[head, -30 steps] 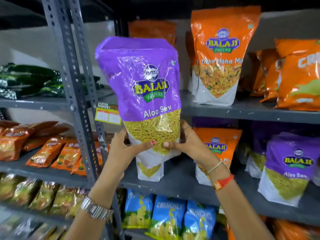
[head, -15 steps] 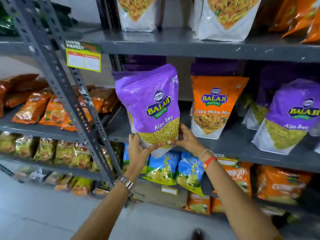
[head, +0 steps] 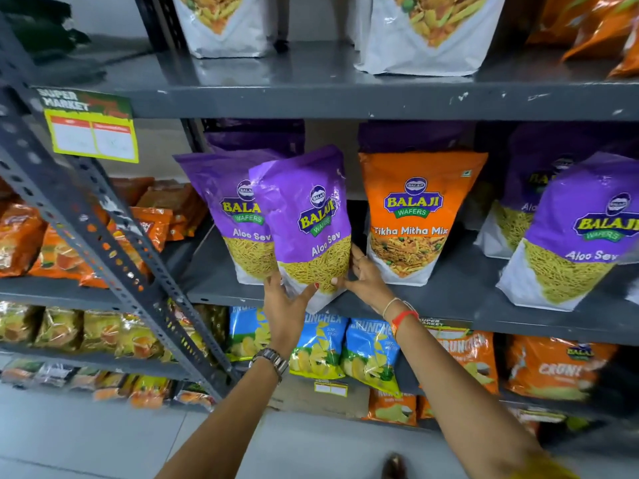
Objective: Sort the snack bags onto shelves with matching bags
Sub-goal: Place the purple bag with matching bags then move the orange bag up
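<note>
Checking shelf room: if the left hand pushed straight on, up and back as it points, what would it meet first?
Probably the shelved purple Aloo Sev bag right behind the held Aloo Sev bag that the left hand grips; depth is unclear.

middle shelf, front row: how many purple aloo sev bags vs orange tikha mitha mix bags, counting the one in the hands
Purple Aloo Sev bags: 3 (one held, one beside it, one at right)
Orange Tikha Mitha Mix bag: 1
Total: 4
More purple bags stand behind, partly hidden and uncounted.

purple Aloo Sev bag (head: 304, 216), orange Tikha Mitha bag (head: 415, 209)
</note>
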A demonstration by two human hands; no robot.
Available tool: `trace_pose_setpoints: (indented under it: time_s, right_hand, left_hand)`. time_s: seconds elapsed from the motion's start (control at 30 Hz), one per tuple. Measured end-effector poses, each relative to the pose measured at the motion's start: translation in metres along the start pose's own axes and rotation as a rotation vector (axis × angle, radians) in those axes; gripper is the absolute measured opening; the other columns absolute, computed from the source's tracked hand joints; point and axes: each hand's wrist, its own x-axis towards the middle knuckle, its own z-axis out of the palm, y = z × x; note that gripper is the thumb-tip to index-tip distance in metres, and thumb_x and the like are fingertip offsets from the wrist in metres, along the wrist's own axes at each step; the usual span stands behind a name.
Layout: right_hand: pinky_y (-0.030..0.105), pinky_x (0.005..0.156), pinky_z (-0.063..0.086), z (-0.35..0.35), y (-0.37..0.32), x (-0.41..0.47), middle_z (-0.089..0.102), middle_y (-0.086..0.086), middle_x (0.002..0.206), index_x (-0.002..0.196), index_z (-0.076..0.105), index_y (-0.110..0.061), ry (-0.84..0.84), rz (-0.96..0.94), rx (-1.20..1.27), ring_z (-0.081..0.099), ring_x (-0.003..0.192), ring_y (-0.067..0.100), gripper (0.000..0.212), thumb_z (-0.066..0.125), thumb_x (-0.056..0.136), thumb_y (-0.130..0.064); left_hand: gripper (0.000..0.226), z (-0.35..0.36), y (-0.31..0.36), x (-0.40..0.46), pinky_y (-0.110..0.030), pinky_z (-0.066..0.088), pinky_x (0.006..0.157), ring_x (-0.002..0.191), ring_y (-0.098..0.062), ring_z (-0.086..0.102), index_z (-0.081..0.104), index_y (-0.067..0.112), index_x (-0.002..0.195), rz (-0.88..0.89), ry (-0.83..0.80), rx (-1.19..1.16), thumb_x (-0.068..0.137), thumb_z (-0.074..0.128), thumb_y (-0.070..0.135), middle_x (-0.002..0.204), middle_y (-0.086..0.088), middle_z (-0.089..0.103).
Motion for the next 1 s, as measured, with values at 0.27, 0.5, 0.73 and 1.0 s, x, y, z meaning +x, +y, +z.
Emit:
trace_pose_setpoints:
  time_s: [0.27, 0.5, 0.73, 1.0]
  right_hand:
    - [0.010, 0.084, 0.049, 0.002, 0.005, -0.023, 0.062, 0.004, 0.120, 0.130, 0.052, -0.011, 0.426, -0.074, -0.001, 0.059, 0.111, 0.017, 0.055, 0.068, 0.079, 0.003]
    - [0.039, 0.084, 0.053, -0.069, 0.016, -0.043, 0.050, 0.003, 0.113, 0.120, 0.054, -0.011, 1.006, -0.131, -0.024, 0.056, 0.100, 0.020, 0.059, 0.081, 0.067, -0.008]
    - [0.006, 0.097, 0.039, -0.118, 0.023, -0.023, 0.047, 0.000, 0.134, 0.143, 0.030, -0.012, 0.588, -0.011, -0.084, 0.047, 0.121, 0.004, 0.100, 0.088, 0.060, -0.011]
    - [0.028, 0.095, 0.048, -0.127, 0.030, -0.019, 0.055, 0.004, 0.126, 0.137, 0.036, -0.016, 0.437, 0.098, -0.026, 0.050, 0.126, 0.024, 0.083, 0.082, 0.068, -0.008]
  left_hand:
    - [0.072, 0.019, 0.003, -0.025, -0.035, 0.033, 0.103, 0.124, -0.027, 0.036, 0.035, 0.007, 0.136, 0.127, 0.237, 0.113, 0.076, 0.073, 0.023, 0.135, -0.016, 0.041]
    - [0.037, 0.064, 0.039, -0.028, -0.024, 0.038, 0.093, 0.106, 0.002, 0.043, 0.046, 0.019, 0.121, 0.578, -0.196, 0.066, 0.086, 0.058, 0.018, 0.115, 0.006, 0.050]
    - [0.086, 0.127, 0.051, -0.010, -0.020, 0.017, 0.113, 0.135, 0.002, 0.013, -0.003, 0.014, 0.148, -0.046, -0.464, -0.265, 0.088, 0.060, 0.018, 0.154, 0.003, 0.008]
    - [0.053, 0.145, 0.045, 0.027, -0.015, 0.046, 0.083, 0.122, -0.018, 0.051, 0.027, 0.016, 0.142, -0.148, -0.514, -0.387, 0.094, 0.050, 0.016, 0.129, -0.001, 0.051]
